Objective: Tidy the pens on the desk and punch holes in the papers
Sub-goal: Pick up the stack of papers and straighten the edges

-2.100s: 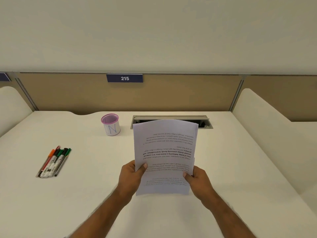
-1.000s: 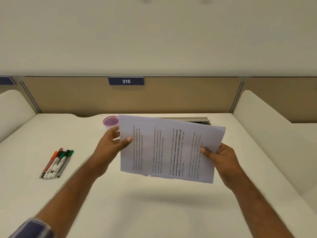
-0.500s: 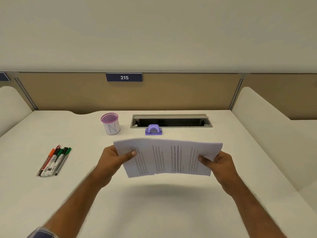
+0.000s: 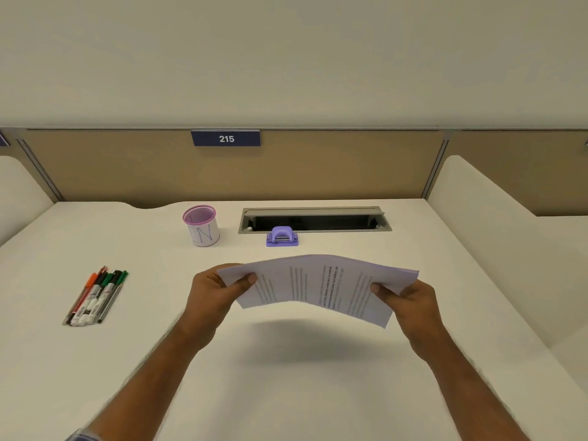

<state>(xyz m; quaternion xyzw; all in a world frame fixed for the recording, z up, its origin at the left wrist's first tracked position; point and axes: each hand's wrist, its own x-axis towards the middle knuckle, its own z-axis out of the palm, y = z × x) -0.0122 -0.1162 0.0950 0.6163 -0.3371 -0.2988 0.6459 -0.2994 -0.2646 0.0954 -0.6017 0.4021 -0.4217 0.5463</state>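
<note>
I hold the stack of white printed paper sheets (image 4: 321, 286) in the air above the white desk top (image 4: 286, 393), turned sideways so its long edge faces away from me. My left hand (image 4: 211, 292) pinches the left short edge, thumb on top and fingers beneath. My right hand (image 4: 405, 299) pinches the right short edge in the same way. The stack bows upward in the middle and touches nothing else.

Status of the punching step: not yet done. The small lilac plastic hole punch (image 4: 282, 237) stands beyond the stack, just in front of the grey recessed cable tray (image 4: 315, 219), and is apart from the paper. I see no holes in the sheets, although the far edge is hard to read.

Status of the pen step: not yet done. The bundle of felt-tip markers with orange, green, black and red caps (image 4: 95, 296) lies flat at the left of the desk. The pink mesh pen cup with a white paper label (image 4: 201, 226) stands well apart from them, left of the punch, and looks empty.

I judge the task to be at an early stage: both steps remain.
</note>
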